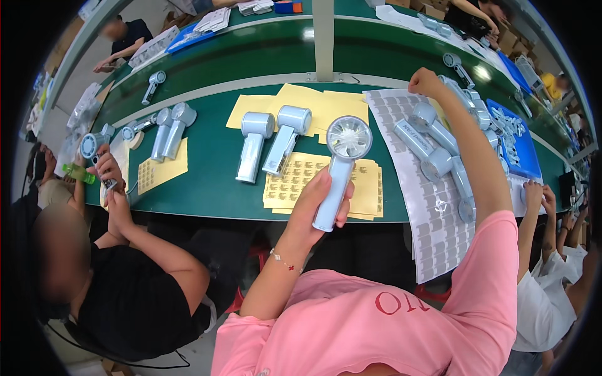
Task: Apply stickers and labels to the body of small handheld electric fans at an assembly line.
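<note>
My left hand (316, 203) is wrapped round the handle of a light blue handheld fan (339, 175), held upright with its round clear-grilled head at the top. Out at the far right, my right hand (426, 83) is closed, its fingers curled over the upper edge of a white sheet of grey labels (433, 241); whatever they may hold is hidden. Two more handheld fans, a left one (254, 147) and a right one (287, 139), lie beyond my left hand. Yellow label sheets (285, 188) lie under and behind the held fan.
Several fans (439, 164) are heaped on the white sheet, beside a blue tray (532, 164) of small pale parts. At left, a co-worker's hands (113, 182) work at another fan near two bagged fans (172, 131). A metal post (323, 44) rises from the green table (207, 182).
</note>
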Available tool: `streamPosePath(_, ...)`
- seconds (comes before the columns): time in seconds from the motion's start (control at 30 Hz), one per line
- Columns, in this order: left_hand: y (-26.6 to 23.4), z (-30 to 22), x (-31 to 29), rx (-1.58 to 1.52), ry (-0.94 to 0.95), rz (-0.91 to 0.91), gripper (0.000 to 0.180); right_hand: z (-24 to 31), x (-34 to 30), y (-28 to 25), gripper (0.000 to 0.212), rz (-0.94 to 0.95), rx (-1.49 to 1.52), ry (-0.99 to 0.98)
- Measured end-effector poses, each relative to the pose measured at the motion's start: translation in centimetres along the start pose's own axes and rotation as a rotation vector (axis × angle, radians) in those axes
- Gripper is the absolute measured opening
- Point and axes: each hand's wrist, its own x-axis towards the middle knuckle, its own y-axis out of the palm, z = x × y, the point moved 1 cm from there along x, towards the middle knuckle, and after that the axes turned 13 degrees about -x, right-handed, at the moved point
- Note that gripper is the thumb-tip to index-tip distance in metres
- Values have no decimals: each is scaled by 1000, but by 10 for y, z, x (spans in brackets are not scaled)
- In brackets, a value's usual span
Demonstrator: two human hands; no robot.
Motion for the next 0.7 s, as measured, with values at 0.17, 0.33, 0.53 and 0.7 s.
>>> streamPosePath(0.17, 3, -7, 0, -78, -36, -57, 57, 39, 4, 10, 11, 265, -21, 147)
streamPosePath(0.33, -10, -9, 3, -225, -15, 9, 63, 38, 7, 21, 15, 219, -155, 14)
streamPosePath(0.53, -7, -17, 7, -197, 32, -137, 61, 30, 3, 19, 18, 233, -142, -88)
streamPosePath(0.7, -8, -16, 7, -213, 48, -138, 60, 23, -2, 22, 22, 173, -226, -68)
